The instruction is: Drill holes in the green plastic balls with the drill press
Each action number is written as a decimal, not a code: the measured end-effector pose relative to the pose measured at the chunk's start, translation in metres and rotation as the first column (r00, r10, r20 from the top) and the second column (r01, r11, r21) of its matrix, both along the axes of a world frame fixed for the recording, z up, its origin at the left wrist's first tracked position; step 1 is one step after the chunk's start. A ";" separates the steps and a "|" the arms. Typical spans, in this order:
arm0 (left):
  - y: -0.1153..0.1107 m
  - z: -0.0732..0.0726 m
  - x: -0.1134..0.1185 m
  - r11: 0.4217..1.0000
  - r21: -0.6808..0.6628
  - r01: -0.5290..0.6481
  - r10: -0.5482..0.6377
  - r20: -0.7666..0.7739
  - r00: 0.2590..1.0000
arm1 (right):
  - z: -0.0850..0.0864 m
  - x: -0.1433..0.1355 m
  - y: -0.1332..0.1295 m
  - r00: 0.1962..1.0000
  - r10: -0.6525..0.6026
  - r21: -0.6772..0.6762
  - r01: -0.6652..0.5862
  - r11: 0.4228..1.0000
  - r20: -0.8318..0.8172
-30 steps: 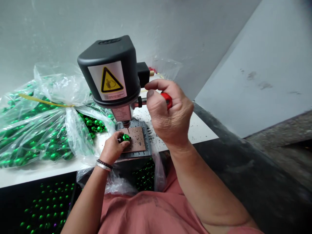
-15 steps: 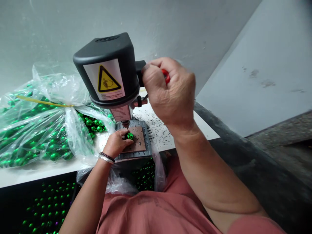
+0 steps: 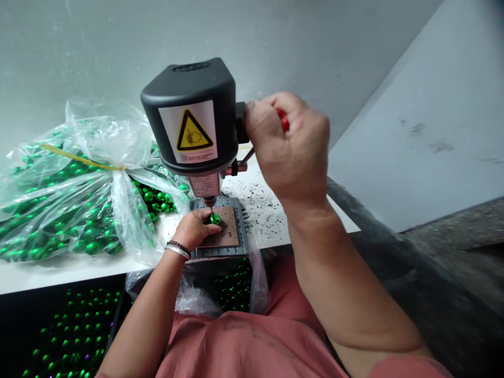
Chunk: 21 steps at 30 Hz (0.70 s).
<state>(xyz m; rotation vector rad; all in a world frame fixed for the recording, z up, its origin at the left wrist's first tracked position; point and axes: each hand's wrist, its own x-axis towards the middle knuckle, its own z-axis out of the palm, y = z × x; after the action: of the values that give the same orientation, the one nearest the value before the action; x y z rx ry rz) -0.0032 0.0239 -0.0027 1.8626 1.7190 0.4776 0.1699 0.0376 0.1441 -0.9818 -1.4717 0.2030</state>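
A black bench drill press (image 3: pixel 191 121) with a yellow warning label stands in front of me. My right hand (image 3: pixel 289 147) is closed around its red-knobbed feed handle (image 3: pixel 282 120), most of which the fingers hide. Down on the brown board (image 3: pixel 226 236), my left hand (image 3: pixel 193 229) pinches a shiny green ball (image 3: pixel 214 219) between thumb and fingers. The thin drill bit (image 3: pixel 211 209) comes down to the top of the ball; whether it has entered cannot be made out. Under the board lies the grey drill base (image 3: pixel 243 239).
To the left, a clear plastic bag (image 3: pixel 124 210) tied with a yellow strip holds many green balls. Dark shavings litter the white table (image 3: pixel 268 231) right of the drill. Below the table edge are a black tray (image 3: pixel 19 315) with green balls and a plastic-lined container of green pieces (image 3: pixel 234 286).
The view has shifted slightly, so the drill and both hands appear farther right. My left hand still holds the ball under the bit, and my right hand stays on the handle.
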 end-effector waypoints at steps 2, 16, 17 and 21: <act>0.000 0.000 0.000 1.000 0.012 0.008 -0.008 -0.004 1.000 | -0.009 0.000 -0.012 1.000 0.008 0.028 -0.008 1.000 -0.014; -0.003 0.007 0.003 0.998 0.032 0.047 -0.044 -0.088 0.995 | -0.070 -0.001 -0.038 0.979 -0.189 0.213 0.169 0.962 0.077; -0.004 0.007 0.003 0.998 0.037 0.047 -0.044 -0.089 0.995 | -0.072 -0.001 -0.038 0.979 -0.192 0.220 0.172 0.960 0.074; -0.005 0.005 0.002 0.997 0.056 0.048 -0.043 -0.089 0.995 | -0.080 -0.002 -0.038 0.979 -0.191 0.231 0.170 0.958 0.069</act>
<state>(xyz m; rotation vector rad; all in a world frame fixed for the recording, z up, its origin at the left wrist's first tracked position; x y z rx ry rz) -0.0008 0.0189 0.0024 1.9859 1.7323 0.4381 0.1678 -0.0005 0.0638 -0.9442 -1.4419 -0.1400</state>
